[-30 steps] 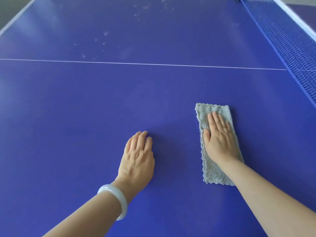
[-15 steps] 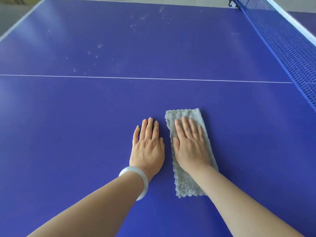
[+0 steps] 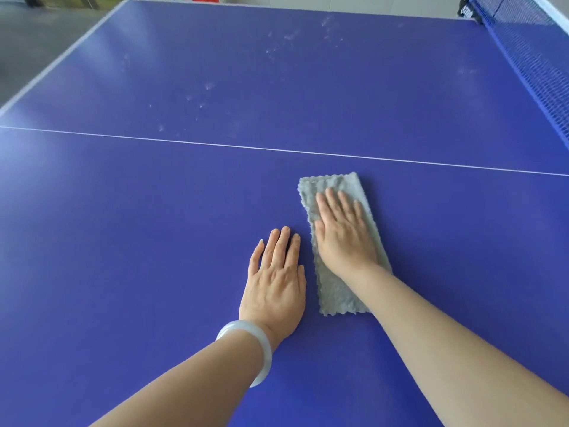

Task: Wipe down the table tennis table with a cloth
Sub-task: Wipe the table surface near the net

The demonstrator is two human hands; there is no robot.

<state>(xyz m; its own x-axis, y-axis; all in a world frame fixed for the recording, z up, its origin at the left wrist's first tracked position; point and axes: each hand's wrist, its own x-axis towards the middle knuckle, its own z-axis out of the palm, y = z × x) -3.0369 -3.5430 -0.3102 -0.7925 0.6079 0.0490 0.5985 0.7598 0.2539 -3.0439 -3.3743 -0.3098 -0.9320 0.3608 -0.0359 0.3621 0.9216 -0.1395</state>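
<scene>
Now the right hand [image 3: 343, 238] lies flat with straight fingers on the grey cloth [image 3: 337, 291], hiding its middle. Just left, the left hand [image 3: 275, 288] lies flat on the blue table [image 3: 123, 241]. Far right, the net [image 3: 535, 57] is cut off.

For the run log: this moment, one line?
right hand presses folded grey cloth; left hand flat on blue tabletop; pale smudges past white line

Nubbly cloth [image 3: 338, 291] — smooth matt table [image 3: 154, 241]
</scene>
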